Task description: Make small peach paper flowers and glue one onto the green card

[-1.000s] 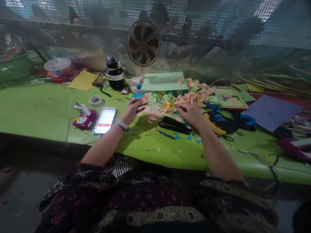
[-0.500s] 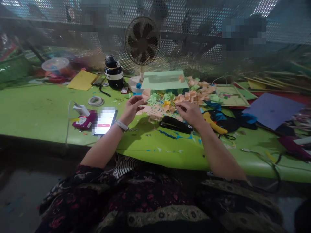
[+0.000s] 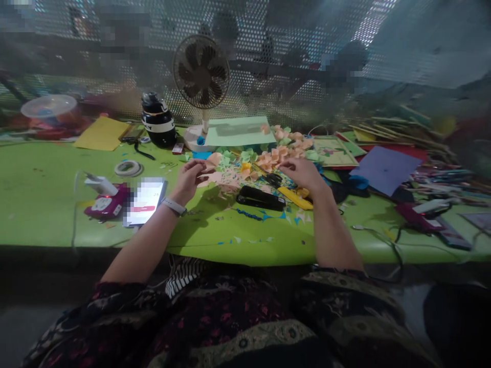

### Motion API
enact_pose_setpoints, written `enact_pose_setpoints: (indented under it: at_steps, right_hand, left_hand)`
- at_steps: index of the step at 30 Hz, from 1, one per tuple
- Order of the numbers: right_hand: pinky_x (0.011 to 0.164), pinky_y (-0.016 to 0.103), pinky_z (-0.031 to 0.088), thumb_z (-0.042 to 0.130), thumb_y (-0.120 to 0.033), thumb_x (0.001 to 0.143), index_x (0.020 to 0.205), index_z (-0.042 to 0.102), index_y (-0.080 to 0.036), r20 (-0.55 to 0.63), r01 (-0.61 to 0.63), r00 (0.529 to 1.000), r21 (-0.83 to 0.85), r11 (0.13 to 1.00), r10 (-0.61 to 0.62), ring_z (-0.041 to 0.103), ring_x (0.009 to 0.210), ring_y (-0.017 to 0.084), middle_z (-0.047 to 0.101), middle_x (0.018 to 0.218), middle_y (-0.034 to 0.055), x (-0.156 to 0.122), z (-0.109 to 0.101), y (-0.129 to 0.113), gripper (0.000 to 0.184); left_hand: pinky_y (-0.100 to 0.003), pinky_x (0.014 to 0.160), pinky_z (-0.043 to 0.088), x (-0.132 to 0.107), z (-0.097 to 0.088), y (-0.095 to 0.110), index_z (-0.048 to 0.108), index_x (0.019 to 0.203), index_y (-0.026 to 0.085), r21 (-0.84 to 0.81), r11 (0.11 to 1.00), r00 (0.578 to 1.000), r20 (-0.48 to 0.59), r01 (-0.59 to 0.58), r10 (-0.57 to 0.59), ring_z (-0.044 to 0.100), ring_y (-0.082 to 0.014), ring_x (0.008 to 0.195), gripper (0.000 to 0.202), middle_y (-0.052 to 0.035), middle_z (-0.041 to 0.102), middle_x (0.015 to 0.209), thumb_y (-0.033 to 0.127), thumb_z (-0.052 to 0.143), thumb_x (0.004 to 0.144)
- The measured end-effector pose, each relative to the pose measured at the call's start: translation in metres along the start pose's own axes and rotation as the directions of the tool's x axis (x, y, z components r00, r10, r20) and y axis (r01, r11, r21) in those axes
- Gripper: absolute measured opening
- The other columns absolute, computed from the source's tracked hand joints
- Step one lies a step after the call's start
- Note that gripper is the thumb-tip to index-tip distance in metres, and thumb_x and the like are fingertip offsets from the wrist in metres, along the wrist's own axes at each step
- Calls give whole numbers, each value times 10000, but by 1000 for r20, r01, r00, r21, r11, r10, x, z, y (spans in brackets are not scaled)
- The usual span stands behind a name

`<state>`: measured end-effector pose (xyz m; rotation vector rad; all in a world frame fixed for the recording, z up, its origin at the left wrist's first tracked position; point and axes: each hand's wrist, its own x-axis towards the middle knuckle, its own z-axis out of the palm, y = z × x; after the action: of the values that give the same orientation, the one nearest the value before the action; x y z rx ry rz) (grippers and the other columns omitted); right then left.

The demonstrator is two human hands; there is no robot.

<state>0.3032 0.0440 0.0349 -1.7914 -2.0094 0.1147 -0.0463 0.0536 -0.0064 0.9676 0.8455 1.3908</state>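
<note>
My left hand (image 3: 192, 179), a pale band on its wrist, is over the scraps with its thumb and fingers apart. A curved peach paper piece (image 3: 214, 160) lies just beyond its fingertips. My right hand (image 3: 301, 174) has its fingertips together beside the heap of peach and green paper pieces (image 3: 282, 154). Whatever those fingers may pinch is too small to make out. Between the hands lie dark-handled scissors (image 3: 273, 178), a black stapler (image 3: 261, 198) and a long yellow object (image 3: 295, 197). Paper clippings (image 3: 230, 188) are scattered around them.
A fan (image 3: 203, 76) and a black bottle (image 3: 159, 122) stand at the back near a green sheet (image 3: 240, 130). On the left are a phone (image 3: 148, 199), a tape roll (image 3: 128, 168) and a purple device (image 3: 106, 202). A purple sheet (image 3: 383, 168) and cables lie right.
The view has swung right. My left fingers have spread away from the peach paper they held up. My right hand has drawn right, and the scissors are now uncovered.
</note>
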Motion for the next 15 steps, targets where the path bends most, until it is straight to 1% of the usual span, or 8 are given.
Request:
enact_pose_setpoints:
  at_steps: [3,5,7,10,12,15]
  right_hand:
    - [709,303,472,606,-386,853,950,741,-197,77,35,997,-25,999,-33,683,817,215,761,906,67,1,2,6,252]
    - [722,300,479,613,-380,847,939,741,-199,108,64,992,-17,998,-62,684,831,212,759,926,65,1,2,6,240]
    - [728,305,486,622,-390,844,931,743,-198,134,74,988,2,997,-74,684,832,215,758,942,68,0,0,4,243]
    - [729,315,497,637,-407,844,957,753,-202,162,56,985,39,998,-62,685,835,224,761,968,72,-3,-7,1,261]
    - [744,311,503,641,-400,853,985,759,-207,139,38,989,61,997,-46,684,850,222,766,981,69,-5,-12,2,261]
    - [751,301,503,641,-354,860,982,766,-206,93,-7,996,58,998,1,681,845,213,771,956,62,-7,-18,6,230]
  left_hand:
    - [-208,604,512,2,-2,-2,640,934,241,-22,999,999,0,-39,39,749,-166,807,306,11,713,861,192,750,653]
    - [-245,679,547,2,-2,-3,621,959,261,-45,998,999,-1,-54,54,749,-175,847,352,17,713,879,171,777,657]
    - [-268,732,563,2,-2,-4,590,902,258,-69,996,999,4,-53,54,750,-182,871,339,28,702,852,146,794,656]
    - [-259,746,571,3,-4,-4,553,795,232,-88,995,998,23,-51,53,751,-184,898,300,32,690,826,120,796,659]
    - [-241,734,571,4,-5,-5,565,765,216,-88,995,999,23,-47,49,751,-181,909,260,15,705,835,126,790,670]
    - [-217,712,569,6,-5,-5,620,763,196,-89,996,1000,-5,-19,18,751,-177,904,175,-15,730,823,139,764,680]
